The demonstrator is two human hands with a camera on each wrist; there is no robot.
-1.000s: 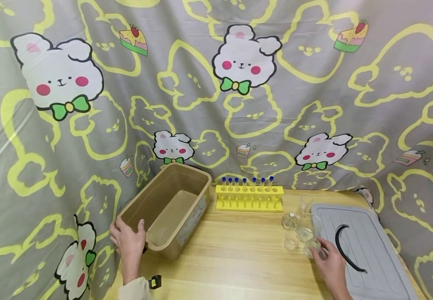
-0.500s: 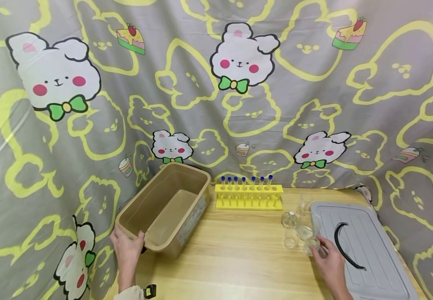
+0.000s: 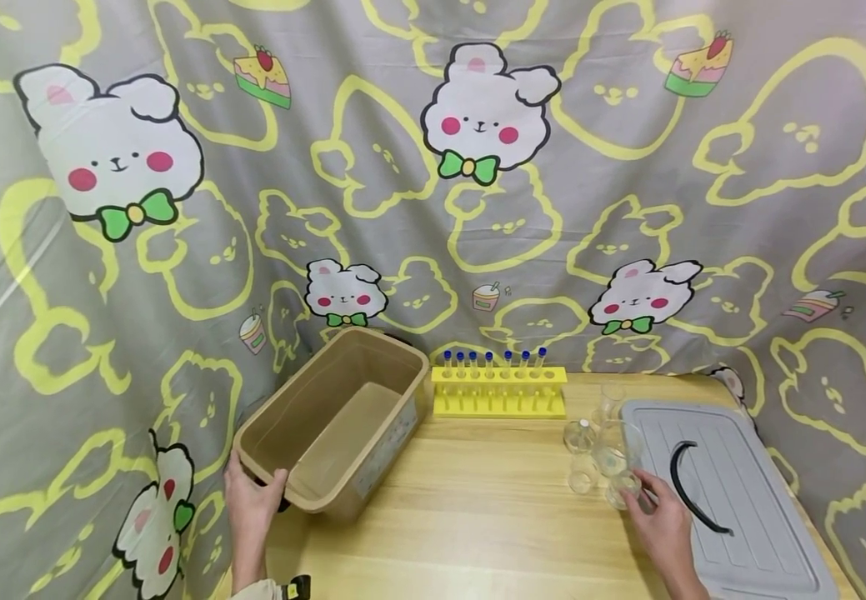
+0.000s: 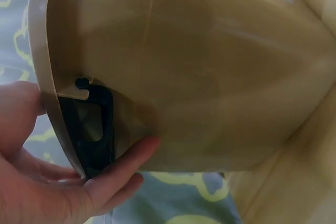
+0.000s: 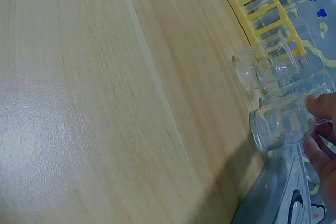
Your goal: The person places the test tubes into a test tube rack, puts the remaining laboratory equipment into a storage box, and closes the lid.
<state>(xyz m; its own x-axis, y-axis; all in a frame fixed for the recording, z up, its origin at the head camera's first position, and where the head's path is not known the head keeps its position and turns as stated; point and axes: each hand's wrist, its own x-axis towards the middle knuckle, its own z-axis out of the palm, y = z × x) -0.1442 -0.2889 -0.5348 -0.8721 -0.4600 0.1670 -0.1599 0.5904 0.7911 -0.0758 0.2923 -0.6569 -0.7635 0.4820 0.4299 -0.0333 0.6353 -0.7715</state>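
At left in the head view stands a brown plastic bin. My left hand grips its near end by the rim, beside a black latch that shows in the left wrist view. Its fingers lie against the bin's outer wall. Over on the right, my right hand pinches a small clear glass beaker between thumb and fingers. Close to that beaker stand a larger glass vessel, a small glass beaker and a round glass piece with a white top.
Behind the glassware, a yellow test tube rack holds several tubes with blue caps. A grey lid with a black handle lies at right on the wooden table. A patterned curtain hangs round the table.
My left hand has shifted lower along the bin's near end, and the bin has moved slightly right. My right hand stays at the small beaker with little movement.
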